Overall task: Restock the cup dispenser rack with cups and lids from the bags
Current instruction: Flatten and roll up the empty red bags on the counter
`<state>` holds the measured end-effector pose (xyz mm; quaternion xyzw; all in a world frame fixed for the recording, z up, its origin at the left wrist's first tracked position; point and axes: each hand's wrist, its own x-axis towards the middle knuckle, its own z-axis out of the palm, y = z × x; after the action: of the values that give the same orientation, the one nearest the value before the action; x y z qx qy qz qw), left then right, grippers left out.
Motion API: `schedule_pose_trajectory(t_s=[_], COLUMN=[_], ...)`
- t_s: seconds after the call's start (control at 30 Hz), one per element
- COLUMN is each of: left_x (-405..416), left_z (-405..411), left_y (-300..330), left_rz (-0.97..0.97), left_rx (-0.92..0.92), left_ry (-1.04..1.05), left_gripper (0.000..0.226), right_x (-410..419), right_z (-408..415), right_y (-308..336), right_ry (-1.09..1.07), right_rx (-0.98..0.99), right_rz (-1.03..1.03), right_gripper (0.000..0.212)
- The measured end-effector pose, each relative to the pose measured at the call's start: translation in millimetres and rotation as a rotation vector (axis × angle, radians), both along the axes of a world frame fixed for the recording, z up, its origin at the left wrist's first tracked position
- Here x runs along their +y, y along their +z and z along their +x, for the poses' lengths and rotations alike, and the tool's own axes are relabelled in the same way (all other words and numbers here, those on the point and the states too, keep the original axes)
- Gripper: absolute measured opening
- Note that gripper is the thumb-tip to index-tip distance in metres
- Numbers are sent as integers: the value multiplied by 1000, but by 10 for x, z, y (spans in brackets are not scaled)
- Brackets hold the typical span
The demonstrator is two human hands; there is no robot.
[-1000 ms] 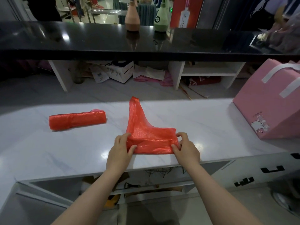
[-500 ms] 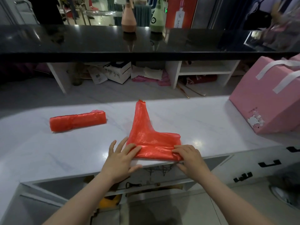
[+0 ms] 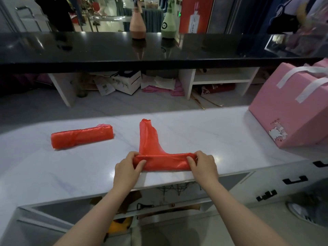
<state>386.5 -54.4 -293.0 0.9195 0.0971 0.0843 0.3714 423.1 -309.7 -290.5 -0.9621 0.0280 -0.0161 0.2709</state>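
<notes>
A red plastic bag (image 3: 159, 160) lies near the front edge of the white marble counter (image 3: 204, 135), its near part rolled into a tight band and one strip pointing away from me. My left hand (image 3: 127, 167) grips the roll's left end, fingers curled over it. Its right end is held the same way by my right hand (image 3: 204, 166). A second red bag (image 3: 81, 137), fully rolled, lies to the left on the counter. No cups, lids or dispenser rack are in view.
A pink gift box (image 3: 291, 110) with white ribbon stands at the counter's right. A black upper shelf (image 3: 106, 50) carries two bottles (image 3: 137, 23). Cluttered cubbies sit under it. Below the counter's front edge hang open shelves with tools.
The flat folded part of the bag has been rolled up one more turn. My hands went from pressing it flat to gripping both ends of the roll.
</notes>
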Motion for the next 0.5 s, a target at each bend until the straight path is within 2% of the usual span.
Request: schedule_pose_trajectory(t_s=[0.07,0.2,0.27,0.33,0.4,0.47,0.5], left_x=[-48,-72,-115,-144,-94,16,66], left_z=[50,100,111,103,94,84,75], left_y=[-16,-39,-53,-52,-41,-44,-39], left_rz=[53,207,397,567,524,421,407], left_rx=[19,-9,-172,-368,-409,-293,-217], left_ry=[32,34,-34,-207,-370,-440,-472], left_gripper=[35,48,40,26,20,22,30], right_x=[25,76,103,38,-106,-271,-320], right_z=[29,101,90,42,16,11,21], right_y=[-22,17,18,-27,-86,-124,-123], right_ry=[-9,-18,184,402,505,550,567], right_rx=[-24,-95,-276,-416,-344,-176,-132], right_rz=[-138,-113,-216,-280,-225,-169,-165], right_gripper=[19,21,27,29,26,44,48])
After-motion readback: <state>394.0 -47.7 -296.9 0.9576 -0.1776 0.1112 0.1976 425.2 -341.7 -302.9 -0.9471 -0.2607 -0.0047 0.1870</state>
